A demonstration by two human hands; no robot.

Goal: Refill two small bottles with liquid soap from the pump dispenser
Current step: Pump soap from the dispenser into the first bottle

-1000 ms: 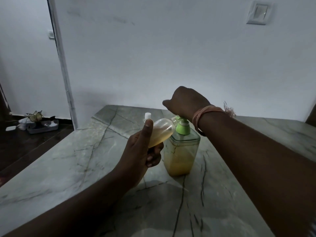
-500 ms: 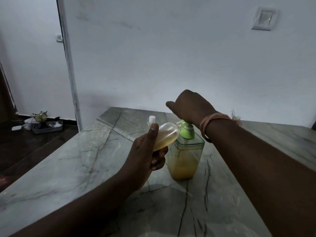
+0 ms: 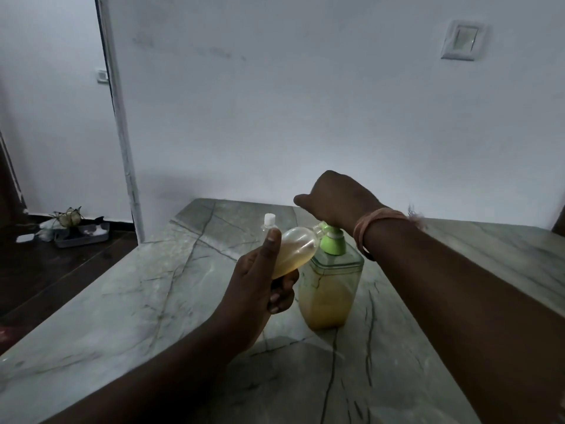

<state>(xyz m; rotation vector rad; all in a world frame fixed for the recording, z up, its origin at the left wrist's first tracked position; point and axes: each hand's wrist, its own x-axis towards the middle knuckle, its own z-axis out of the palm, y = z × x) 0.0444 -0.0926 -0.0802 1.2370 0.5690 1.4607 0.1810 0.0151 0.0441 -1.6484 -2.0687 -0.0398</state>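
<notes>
Hands: left (image 3: 260, 289) grips bottle (image 3: 295, 250), right (image 3: 339, 200) on pump dispenser (image 3: 331, 280).

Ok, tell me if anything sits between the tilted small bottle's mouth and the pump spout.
Nothing visible does. The left hand holds the small bottle tilted with its neck right at the green pump, which the right hand presses from above. The capped second bottle stands behind, off the path.

The left hand (image 3: 260, 283) grips a small clear bottle of amber soap (image 3: 295, 250), its mouth touching the green pump (image 3: 333, 240) of the square clear dispenser (image 3: 331, 289) just right of the grip. A white-capped bottle (image 3: 269, 221) stands just behind. Bare marble tabletop (image 3: 137, 301) stretches leftward.
</notes>
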